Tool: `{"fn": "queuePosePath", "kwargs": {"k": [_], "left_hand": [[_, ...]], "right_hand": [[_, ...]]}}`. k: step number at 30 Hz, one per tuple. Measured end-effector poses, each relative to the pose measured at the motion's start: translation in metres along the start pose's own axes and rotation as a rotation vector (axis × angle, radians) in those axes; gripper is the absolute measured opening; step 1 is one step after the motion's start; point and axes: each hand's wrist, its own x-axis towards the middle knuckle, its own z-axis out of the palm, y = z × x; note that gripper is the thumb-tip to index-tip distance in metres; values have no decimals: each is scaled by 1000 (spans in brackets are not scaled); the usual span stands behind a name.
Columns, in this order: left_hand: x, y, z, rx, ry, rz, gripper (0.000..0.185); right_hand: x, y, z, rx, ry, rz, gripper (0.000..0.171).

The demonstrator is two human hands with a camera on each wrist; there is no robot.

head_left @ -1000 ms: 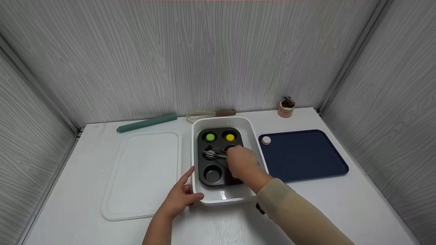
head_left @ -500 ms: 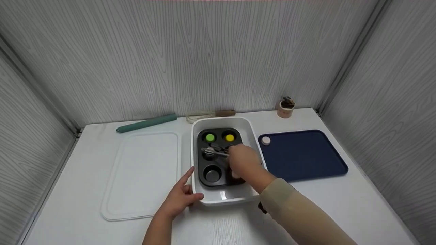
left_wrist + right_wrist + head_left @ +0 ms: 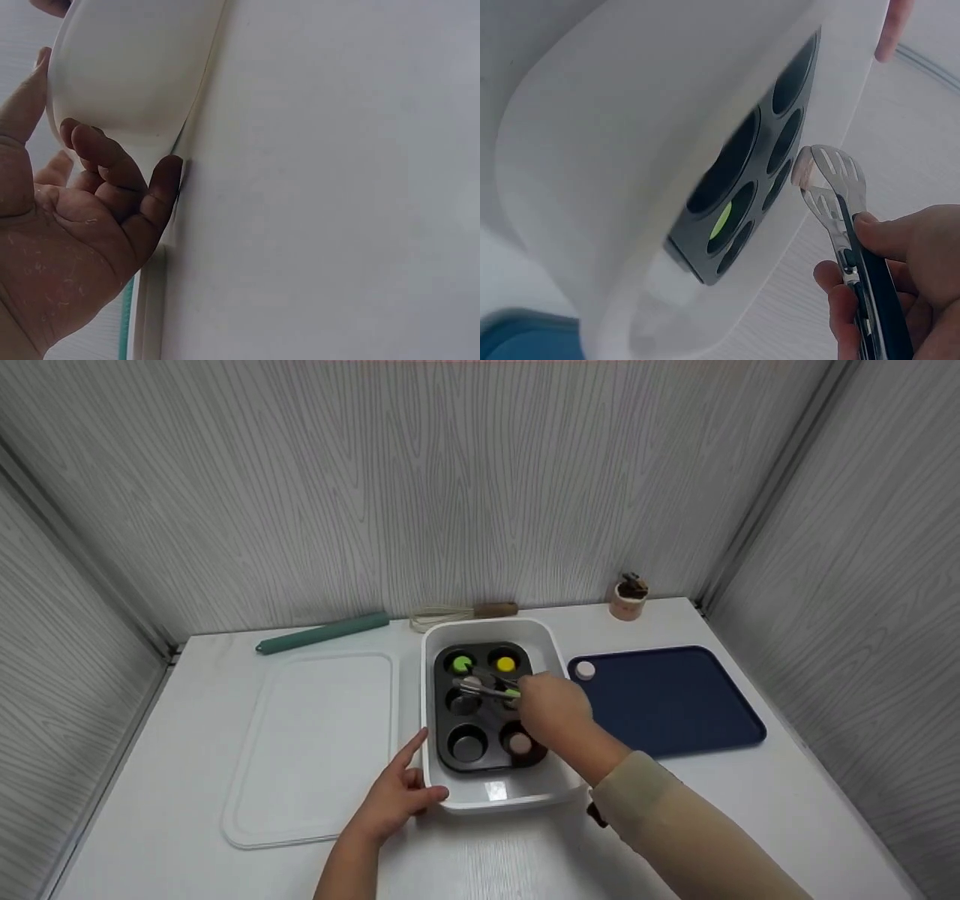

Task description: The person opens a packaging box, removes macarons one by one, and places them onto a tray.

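Observation:
A black muffin tin [image 3: 487, 721] lies inside a white tub [image 3: 495, 796]. My right hand [image 3: 551, 712] grips metal tongs [image 3: 491, 688] over the tin's middle row. The tongs pinch a small pale pink disc [image 3: 470, 684]. The far cups hold a green piece [image 3: 462, 664] and a yellow piece [image 3: 507, 664], and the near right cup holds a pinkish piece [image 3: 520, 744]. My left hand [image 3: 397, 799] holds the tub's near left corner. In the right wrist view the tongs [image 3: 836, 187] carry the disc [image 3: 804, 166] beside the tub [image 3: 615, 150]. In the left wrist view, fingers [image 3: 105, 161] curl against the tub [image 3: 127, 67].
A dark blue board [image 3: 667, 701] with a pale disc [image 3: 586, 668] on it lies right of the tub. A translucent white board [image 3: 315, 742] lies to the left. Along the back wall are a green tool [image 3: 324, 631], a whisk [image 3: 461, 613] and a small cup [image 3: 628, 598].
My right hand has drawn up and to the right, lifting the tongs with the pale disc off the middle left cup. The near right cup's piece now shows. The left hand has stayed put.

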Motion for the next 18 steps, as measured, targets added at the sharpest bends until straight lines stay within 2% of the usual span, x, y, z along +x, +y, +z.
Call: {"fn": "queuePosePath", "kwargs": {"k": [9,18], "left_hand": [[-1,0,0,-31,4,2,106],[0,-1,1,-17,4,5,107]], "right_hand": [[-5,24,-15,46,40,-9,15],[-12,57,-25,102,82,19,14]]}}
